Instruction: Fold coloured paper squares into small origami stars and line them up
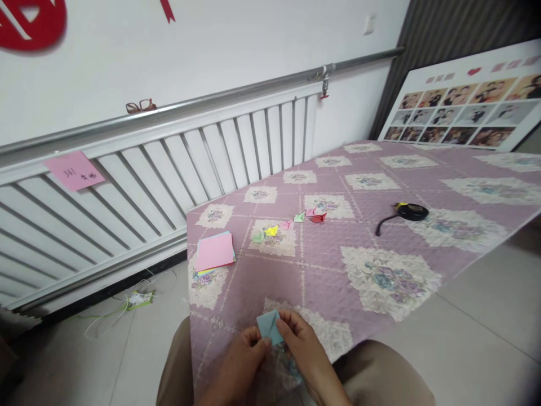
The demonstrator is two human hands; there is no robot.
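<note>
A small light-blue folded paper (267, 324) is held between my two hands over the near edge of the table. My left hand (247, 352) pinches its lower left corner, thumb on top. On the right side, my right hand (301, 334) grips the same paper, with the thumb lying over its face. Crease lines cross the paper, which has a squarish outline. Beyond my hands, a stack of square coloured paper (215, 252), pink on top, lies at the table's left edge. Several small folded paper pieces sit in a row, including a yellow one (271, 230) and a red one (318, 218).
The table wears a purple patterned cloth (325, 270). A black round object with a strap (413, 212) lies to the right. Behind stands a white radiator (236, 149) with a pink note (75, 171). Glasses (141, 106) rest on the pipe. A photo board (465, 104) leans at the back right.
</note>
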